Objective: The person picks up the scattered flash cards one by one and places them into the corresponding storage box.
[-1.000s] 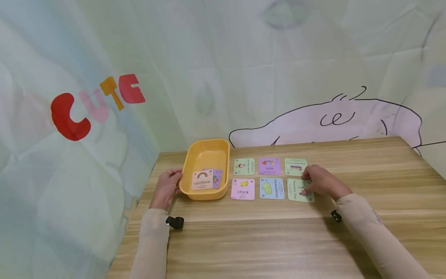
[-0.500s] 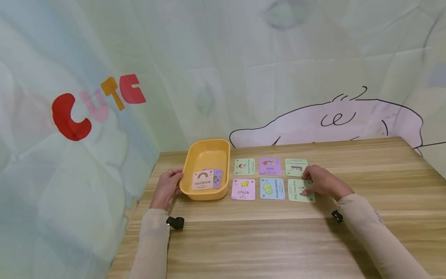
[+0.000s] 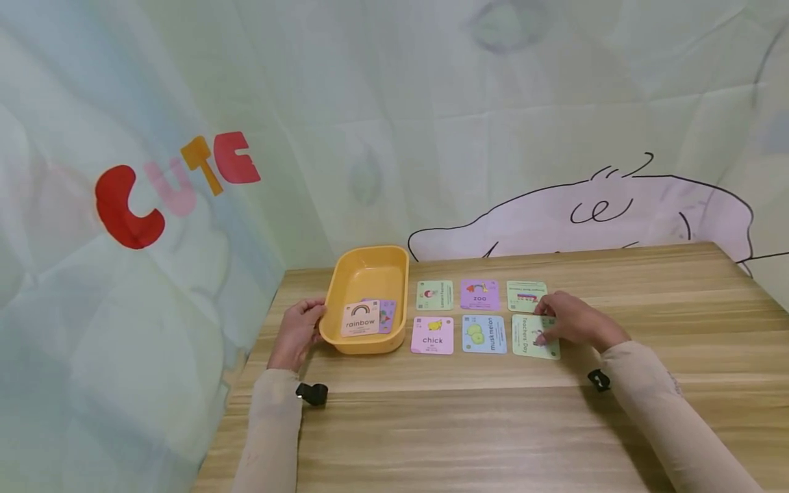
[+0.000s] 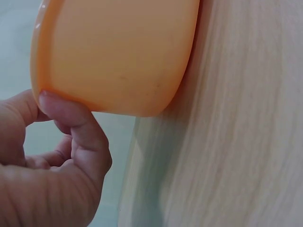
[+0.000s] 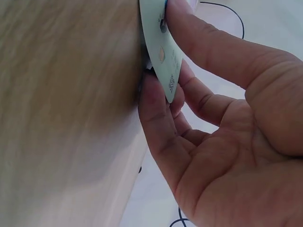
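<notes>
My left hand [image 3: 298, 333] pinches the near left rim of a yellow plastic tray [image 3: 368, 274], thumb on the outer wall in the left wrist view. Inside the tray, a "rainbow" card [image 3: 360, 323] overlaps a purple card [image 3: 387, 315]. At the right end of the front row, my right hand [image 3: 576, 322] holds the green "Teachers' Day" card [image 3: 526, 335] by its right side. In the right wrist view, the thumb lies on the face of that card [image 5: 161, 54], with fingertips under its edge; the card bows slightly there.
Beside the tray lie a "chick" card [image 3: 432, 337] and a "muskmelon" card [image 3: 483, 334]. Behind them are a green Lantern Festival card [image 3: 434, 295], a "zoo" card [image 3: 479, 295] and a green card with a boat picture [image 3: 522, 296]. A printed curtain [image 3: 382, 171] hangs behind the wooden table [image 3: 431, 431].
</notes>
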A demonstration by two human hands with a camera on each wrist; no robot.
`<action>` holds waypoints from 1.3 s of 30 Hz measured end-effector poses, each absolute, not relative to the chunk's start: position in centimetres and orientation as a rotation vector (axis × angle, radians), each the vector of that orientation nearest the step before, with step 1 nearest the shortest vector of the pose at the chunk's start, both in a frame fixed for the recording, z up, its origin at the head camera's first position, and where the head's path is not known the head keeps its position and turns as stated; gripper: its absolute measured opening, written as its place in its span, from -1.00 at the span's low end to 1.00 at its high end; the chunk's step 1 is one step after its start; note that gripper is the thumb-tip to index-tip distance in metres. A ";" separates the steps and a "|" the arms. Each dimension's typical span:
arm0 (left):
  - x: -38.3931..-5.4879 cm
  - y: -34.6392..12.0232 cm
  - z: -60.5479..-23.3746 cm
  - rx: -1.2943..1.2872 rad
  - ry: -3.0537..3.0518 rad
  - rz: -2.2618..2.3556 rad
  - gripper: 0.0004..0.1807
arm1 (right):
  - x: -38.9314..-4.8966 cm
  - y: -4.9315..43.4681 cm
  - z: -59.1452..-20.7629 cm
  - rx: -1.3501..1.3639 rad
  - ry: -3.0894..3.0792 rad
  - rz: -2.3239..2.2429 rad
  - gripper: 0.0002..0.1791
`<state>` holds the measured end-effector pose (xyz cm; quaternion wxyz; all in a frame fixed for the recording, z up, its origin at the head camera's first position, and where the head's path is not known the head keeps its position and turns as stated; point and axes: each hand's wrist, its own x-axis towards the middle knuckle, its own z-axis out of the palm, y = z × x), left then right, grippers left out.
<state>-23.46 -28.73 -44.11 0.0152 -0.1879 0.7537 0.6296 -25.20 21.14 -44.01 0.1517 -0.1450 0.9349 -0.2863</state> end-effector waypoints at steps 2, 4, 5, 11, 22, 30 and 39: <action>-23.5 -28.7 -44.1 -0.584 2.348 1.958 -0.62 | -25.3 21.2 -44.0 -0.407 2.668 -0.828 -0.49; -23.5 -28.7 -44.0 -0.589 2.350 1.957 -0.63 | -25.3 21.2 -44.0 -0.387 2.652 -0.840 -0.52; -23.5 -28.8 -44.0 -0.593 2.350 1.956 -0.63 | -25.3 21.2 -44.0 -0.379 2.643 -0.845 -0.52; -23.4 -28.8 -43.9 -0.613 2.345 1.949 -0.63 | -25.1 21.1 -43.9 -0.335 2.614 -0.870 -0.53; -23.4 -28.9 -44.1 -0.593 2.336 1.973 -0.64 | -25.0 20.9 -43.9 -0.308 2.603 -0.855 -0.53; -23.3 -28.8 -44.1 -0.591 2.342 1.955 -0.63 | -25.2 21.0 -43.9 -0.287 2.596 -0.842 -0.54; -23.3 -28.6 -43.9 -0.593 2.345 1.946 -0.61 | -24.8 21.0 -43.9 -0.285 2.592 -0.878 -0.51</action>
